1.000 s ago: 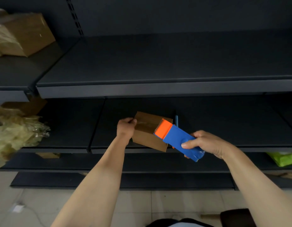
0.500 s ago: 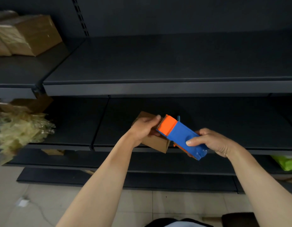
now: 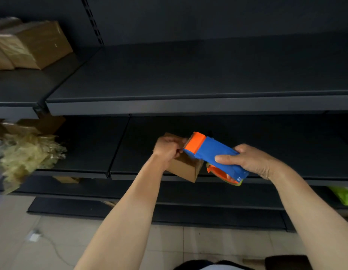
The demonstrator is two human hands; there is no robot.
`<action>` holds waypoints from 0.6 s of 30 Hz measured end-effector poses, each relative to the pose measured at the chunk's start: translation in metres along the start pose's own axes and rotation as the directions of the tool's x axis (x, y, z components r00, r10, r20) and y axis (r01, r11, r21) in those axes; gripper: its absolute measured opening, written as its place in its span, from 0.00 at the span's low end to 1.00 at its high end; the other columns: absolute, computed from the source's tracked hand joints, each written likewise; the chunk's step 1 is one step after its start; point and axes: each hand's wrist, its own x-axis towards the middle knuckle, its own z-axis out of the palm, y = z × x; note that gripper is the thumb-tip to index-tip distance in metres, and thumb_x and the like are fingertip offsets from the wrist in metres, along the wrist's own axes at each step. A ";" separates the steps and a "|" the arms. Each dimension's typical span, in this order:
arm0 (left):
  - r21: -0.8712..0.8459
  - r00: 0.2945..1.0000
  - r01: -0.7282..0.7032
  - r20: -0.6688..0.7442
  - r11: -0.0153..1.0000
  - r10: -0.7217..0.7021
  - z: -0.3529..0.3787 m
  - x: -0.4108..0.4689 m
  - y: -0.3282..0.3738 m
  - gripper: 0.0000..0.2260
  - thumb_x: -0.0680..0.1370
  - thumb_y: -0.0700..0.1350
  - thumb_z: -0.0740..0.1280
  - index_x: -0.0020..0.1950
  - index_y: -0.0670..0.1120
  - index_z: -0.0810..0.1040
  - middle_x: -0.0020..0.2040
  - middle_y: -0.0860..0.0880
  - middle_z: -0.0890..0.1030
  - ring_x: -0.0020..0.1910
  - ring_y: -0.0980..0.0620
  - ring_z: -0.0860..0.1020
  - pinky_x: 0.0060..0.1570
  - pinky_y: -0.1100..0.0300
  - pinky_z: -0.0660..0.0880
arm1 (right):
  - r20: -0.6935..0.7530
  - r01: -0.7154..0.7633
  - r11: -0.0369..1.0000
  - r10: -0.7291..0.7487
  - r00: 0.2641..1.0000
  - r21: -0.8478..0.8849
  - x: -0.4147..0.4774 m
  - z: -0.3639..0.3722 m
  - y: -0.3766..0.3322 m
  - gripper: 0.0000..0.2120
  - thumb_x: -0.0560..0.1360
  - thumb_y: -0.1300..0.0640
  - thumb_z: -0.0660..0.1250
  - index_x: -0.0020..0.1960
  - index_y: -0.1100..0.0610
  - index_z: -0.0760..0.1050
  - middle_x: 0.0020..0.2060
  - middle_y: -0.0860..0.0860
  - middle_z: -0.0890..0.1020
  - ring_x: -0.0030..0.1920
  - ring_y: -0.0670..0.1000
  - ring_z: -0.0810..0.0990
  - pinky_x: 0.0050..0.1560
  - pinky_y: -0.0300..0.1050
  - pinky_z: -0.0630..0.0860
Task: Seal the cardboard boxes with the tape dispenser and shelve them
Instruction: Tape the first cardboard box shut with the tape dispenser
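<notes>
Head view of dark metal shelving, read from left to right. At upper left, a taped cardboard box (image 3: 35, 44) rests on the upper shelf (image 3: 188, 78), with part of another box just beside it at the frame edge. Below it, a loose heap of crumpled clear plastic wrap (image 3: 27, 154) spills over the front of the lower left shelf. On the tiled floor (image 3: 23, 250) lies a small white object with a thin cable; what it is cannot be told. At centre, the small cardboard box (image 3: 185, 168) sits on the front part of the lower shelf (image 3: 276, 145), one corner reaching out past the shelf lip. The left hand (image 3: 168, 150) rests on top of this box, its fingers curled closed and pinched at the orange nose of the tape dispenser (image 3: 212, 154); whether tape lies between the fingertips cannot be told. The dispenser, blue with orange parts, lies tilted, nose on the box top and tail lower right. The right hand (image 3: 251, 159) is wrapped firmly round the dispenser's blue body. At far right, a bright green object (image 3: 343, 197) lies on a lower shelf.
</notes>
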 end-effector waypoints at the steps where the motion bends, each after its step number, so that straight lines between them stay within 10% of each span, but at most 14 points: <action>1: -0.015 0.996 -0.012 -0.091 1.000 0.011 -0.008 0.007 0.004 0.02 0.76 0.41 0.69 0.43 0.45 0.78 0.36 0.49 0.79 0.31 0.57 0.75 0.29 0.65 0.72 | -0.025 -0.013 0.999 0.012 1.000 -0.042 -0.002 -0.008 0.002 0.35 0.49 0.29 0.73 0.40 0.57 0.82 0.35 0.53 0.85 0.33 0.48 0.82 0.38 0.41 0.75; 4: -0.001 0.959 -0.017 -0.285 1.000 0.016 -0.042 0.030 0.011 0.04 0.75 0.42 0.71 0.42 0.43 0.78 0.35 0.49 0.78 0.28 0.57 0.73 0.26 0.66 0.69 | -0.090 -0.066 0.989 0.055 0.994 -0.129 -0.011 -0.033 0.017 0.38 0.44 0.24 0.70 0.36 0.55 0.83 0.30 0.52 0.84 0.29 0.46 0.80 0.34 0.40 0.71; 18: 0.199 0.920 0.010 -0.387 0.980 0.069 -0.046 0.061 -0.008 0.09 0.75 0.42 0.71 0.35 0.42 0.76 0.33 0.47 0.77 0.31 0.53 0.74 0.30 0.63 0.70 | 0.038 -0.146 0.983 0.151 0.988 -0.113 0.008 -0.033 0.030 0.35 0.54 0.29 0.75 0.42 0.60 0.80 0.30 0.53 0.84 0.30 0.48 0.82 0.30 0.37 0.75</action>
